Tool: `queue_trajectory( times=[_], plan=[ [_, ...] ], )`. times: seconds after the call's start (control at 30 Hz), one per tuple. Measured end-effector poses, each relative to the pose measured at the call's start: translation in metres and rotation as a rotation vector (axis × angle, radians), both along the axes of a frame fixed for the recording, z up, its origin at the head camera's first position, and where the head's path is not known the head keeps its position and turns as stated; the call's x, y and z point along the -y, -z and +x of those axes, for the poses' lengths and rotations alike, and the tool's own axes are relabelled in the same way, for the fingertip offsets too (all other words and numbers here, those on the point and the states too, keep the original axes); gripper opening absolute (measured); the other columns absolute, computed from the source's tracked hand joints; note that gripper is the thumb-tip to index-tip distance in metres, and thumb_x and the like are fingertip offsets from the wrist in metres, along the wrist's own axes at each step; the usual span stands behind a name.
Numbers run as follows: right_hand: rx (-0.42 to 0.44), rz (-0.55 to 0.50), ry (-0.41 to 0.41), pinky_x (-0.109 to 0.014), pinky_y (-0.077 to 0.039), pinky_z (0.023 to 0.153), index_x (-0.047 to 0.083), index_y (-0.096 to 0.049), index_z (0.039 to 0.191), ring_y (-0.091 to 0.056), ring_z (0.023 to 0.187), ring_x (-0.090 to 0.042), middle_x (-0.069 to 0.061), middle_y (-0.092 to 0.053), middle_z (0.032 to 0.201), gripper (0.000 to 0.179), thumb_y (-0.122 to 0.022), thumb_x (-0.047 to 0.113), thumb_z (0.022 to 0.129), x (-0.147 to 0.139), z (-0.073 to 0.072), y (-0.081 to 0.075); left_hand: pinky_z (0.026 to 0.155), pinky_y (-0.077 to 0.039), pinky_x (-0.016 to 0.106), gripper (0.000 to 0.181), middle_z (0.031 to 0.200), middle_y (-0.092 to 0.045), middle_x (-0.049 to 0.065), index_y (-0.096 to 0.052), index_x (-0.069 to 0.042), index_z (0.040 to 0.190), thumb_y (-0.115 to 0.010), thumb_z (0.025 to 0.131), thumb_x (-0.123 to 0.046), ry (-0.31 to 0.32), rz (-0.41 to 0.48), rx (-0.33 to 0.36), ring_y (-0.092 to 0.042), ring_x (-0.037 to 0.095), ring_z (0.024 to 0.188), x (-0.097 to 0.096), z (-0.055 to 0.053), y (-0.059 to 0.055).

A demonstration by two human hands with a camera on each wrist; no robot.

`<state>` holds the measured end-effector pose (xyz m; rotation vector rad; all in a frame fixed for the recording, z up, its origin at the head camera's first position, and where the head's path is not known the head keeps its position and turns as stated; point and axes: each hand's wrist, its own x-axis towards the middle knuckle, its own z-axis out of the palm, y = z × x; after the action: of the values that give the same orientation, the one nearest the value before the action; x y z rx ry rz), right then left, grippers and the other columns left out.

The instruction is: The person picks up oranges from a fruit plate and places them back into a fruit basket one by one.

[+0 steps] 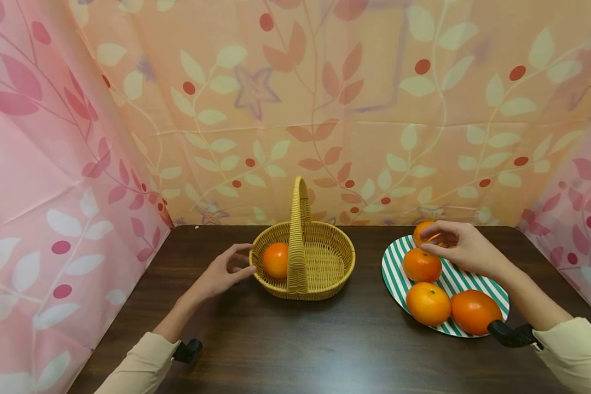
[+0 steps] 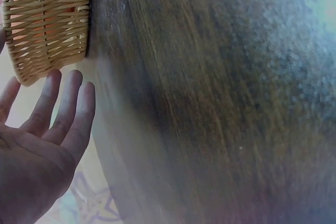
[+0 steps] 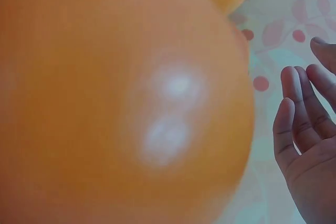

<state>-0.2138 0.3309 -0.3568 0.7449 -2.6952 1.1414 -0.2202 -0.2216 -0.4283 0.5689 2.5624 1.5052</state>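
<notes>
My left hand [image 1: 229, 270] is at the left rim of a yellow wicker basket [image 1: 325, 293], thumb and fingertips at or close to it. In the left wrist view its fingers [image 2: 65, 108] extend loosely beside the woven wall. An orange round fruit [image 1: 276, 260] lies in the basket's left half. My right hand [image 1: 465, 249] hovers over the far part of a green-and-white striped plate [image 1: 395, 268], fingers bent loosely, nothing held. Under and beside it are a far orange fruit [image 1: 422, 232], partly hidden, and another orange fruit [image 1: 422, 266].
On the plate's near side lie a lighter orange fruit [image 1: 428, 304] and a large reddish-orange fruit [image 1: 475, 312]. The basket's tall arched handle [image 1: 297, 235] rises across its middle. A dark wooden table [image 1: 325, 350] meets patterned curtains [image 1: 295, 109] at the back and sides.
</notes>
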Motion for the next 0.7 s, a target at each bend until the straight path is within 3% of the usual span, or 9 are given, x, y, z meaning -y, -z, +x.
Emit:
queue_trajectory(
  times=[0.2, 0.4, 0.7],
  plan=[
    [-0.011, 0.016, 0.029, -0.023, -0.054, 0.072, 0.005, -0.071, 0.113, -0.07, 0.088, -0.014, -0.008, -0.071, 0.107, 0.022, -0.077, 0.012, 0.093, -0.016, 0.008, 0.004, 0.086, -0.054, 0.048, 0.057, 0.126, -0.061, 0.023, -0.047, -0.011, 0.148, -0.073, 0.098, -0.022, 0.0, -0.004, -0.006, -0.066, 0.037, 0.106, 0.0, 0.0, 0.0],
    [0.0, 0.009, 0.044, -0.025, -0.055, 0.069, 0.005, -0.07, 0.115, -0.069, 0.088, -0.012, -0.012, -0.071, 0.107, 0.024, -0.077, 0.008, 0.092, -0.029, 0.016, 0.007, 0.086, -0.054, 0.048, 0.058, 0.126, -0.061, 0.023, -0.047, -0.01, 0.148, -0.073, 0.098, -0.022, -0.001, -0.013, -0.004, -0.066, 0.037, 0.106, 0.002, 0.0, 0.0],
    [-0.005, 0.007, 0.066, -0.022, -0.055, 0.07, 0.01, -0.071, 0.115, -0.07, 0.088, -0.01, -0.003, -0.071, 0.106, 0.028, -0.079, 0.003, 0.089, -0.053, 0.031, 0.018, 0.087, -0.054, 0.05, 0.058, 0.125, -0.062, 0.023, -0.047, -0.01, 0.148, -0.072, 0.098, -0.024, -0.006, -0.046, -0.022, -0.067, 0.036, 0.105, 0.0, -0.001, 0.0]
  ],
)
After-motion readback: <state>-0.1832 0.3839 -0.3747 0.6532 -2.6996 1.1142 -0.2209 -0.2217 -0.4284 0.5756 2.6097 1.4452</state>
